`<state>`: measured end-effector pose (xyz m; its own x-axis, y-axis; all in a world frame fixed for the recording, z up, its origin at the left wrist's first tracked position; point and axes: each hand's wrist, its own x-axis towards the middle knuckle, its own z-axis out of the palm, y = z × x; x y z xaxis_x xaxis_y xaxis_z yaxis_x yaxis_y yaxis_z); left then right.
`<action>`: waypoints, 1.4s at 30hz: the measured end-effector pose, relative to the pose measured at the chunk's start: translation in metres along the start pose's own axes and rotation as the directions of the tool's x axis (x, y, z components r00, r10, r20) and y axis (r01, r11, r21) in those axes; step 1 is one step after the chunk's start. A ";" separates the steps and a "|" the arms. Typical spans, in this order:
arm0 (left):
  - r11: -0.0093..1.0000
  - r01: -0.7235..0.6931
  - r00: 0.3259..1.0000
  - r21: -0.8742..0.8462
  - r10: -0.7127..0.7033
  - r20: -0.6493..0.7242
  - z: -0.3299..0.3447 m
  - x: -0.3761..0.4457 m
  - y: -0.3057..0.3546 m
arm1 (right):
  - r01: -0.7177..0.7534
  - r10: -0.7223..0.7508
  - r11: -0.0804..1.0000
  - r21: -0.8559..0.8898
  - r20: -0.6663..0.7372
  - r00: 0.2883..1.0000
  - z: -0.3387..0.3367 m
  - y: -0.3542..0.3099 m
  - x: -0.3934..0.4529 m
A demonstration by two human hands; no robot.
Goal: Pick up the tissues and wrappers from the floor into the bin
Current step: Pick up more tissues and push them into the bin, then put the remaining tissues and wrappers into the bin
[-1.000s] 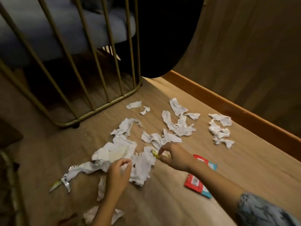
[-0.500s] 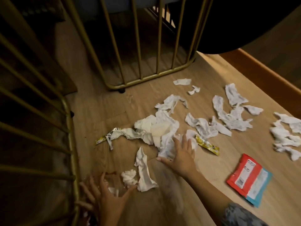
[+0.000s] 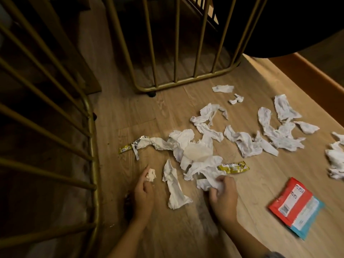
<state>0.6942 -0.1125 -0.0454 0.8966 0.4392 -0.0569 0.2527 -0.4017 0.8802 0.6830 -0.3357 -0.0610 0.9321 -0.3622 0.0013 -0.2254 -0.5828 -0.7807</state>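
Several torn white tissues (image 3: 193, 146) lie scattered over the wooden floor. My right hand (image 3: 224, 198) grips a crumpled tissue (image 3: 208, 181) at the near edge of the pile. My left hand (image 3: 144, 194) pinches a small tissue ball (image 3: 151, 175) in its fingertips. A long tissue strip (image 3: 174, 189) lies between my hands. A yellow wrapper (image 3: 233, 167) lies just beyond my right hand. A silver and yellow wrapper (image 3: 133, 147) lies at the pile's left end. A red and blue packet (image 3: 296, 205) lies flat to the right. No bin shows.
A gold metal frame with bars (image 3: 91, 146) curves along the left. Another gold barred frame (image 3: 186, 84) stands at the back. A dark round shape (image 3: 288, 25) overhangs the top right, beside an orange skirting board (image 3: 316, 79).
My left hand rose off the floor and now pinches the small tissue ball. My right hand went from lying flat on the pile to gripping a tissue. The view shifted slightly.
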 end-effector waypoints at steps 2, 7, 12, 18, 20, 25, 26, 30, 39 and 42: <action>0.986 0.107 0.986 -0.129 -0.122 -0.114 0.003 0.009 0.020 | -0.091 0.098 0.990 0.110 -0.063 0.993 -0.009 -0.006 0.008; 0.723 0.294 0.902 -0.625 -0.425 -0.067 0.026 0.027 0.063 | -0.232 0.278 0.937 0.260 -0.158 0.948 -0.028 -0.016 0.038; 0.942 0.142 0.990 -0.305 -0.138 0.035 0.049 0.016 0.044 | -0.305 0.306 0.952 0.029 -0.127 0.943 -0.036 -0.010 0.059; 0.752 -0.316 0.947 0.578 0.212 0.242 0.025 -0.033 -0.020 | -0.161 0.180 0.888 -0.430 0.005 0.984 -0.031 0.019 0.044; 0.743 -0.354 0.934 0.568 0.247 0.259 0.022 -0.039 -0.027 | -0.083 0.106 0.891 -0.446 0.026 0.994 -0.029 0.025 0.035; 0.920 -0.323 0.939 0.220 0.282 0.198 0.022 -0.035 -0.027 | 0.052 -0.039 0.960 -0.274 0.054 0.998 -0.026 0.043 0.008; 0.958 -0.256 0.959 0.125 0.236 0.154 0.023 -0.032 -0.021 | 0.064 -0.053 0.972 -0.227 0.054 0.997 -0.027 0.045 0.004; 0.969 0.062 0.996 -0.238 -0.077 -0.051 0.028 -0.006 0.018 | -0.054 0.056 0.998 0.023 -0.108 0.993 -0.047 0.027 0.009; 0.553 0.202 0.940 -0.808 -0.341 0.001 0.008 0.127 0.069 | 0.211 -0.195 0.977 0.044 -0.229 0.954 -0.045 -0.046 0.085; 0.646 0.209 0.931 -0.734 -0.360 -0.052 0.011 0.162 0.056 | 0.223 -0.221 0.974 -0.051 0.033 0.975 -0.012 -0.056 0.095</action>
<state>0.8575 -0.0730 -0.0108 0.7251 0.5955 -0.3458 0.0834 0.4225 0.9025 0.7810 -0.3460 -0.0099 0.9678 -0.2000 0.1531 -0.0265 -0.6853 -0.7277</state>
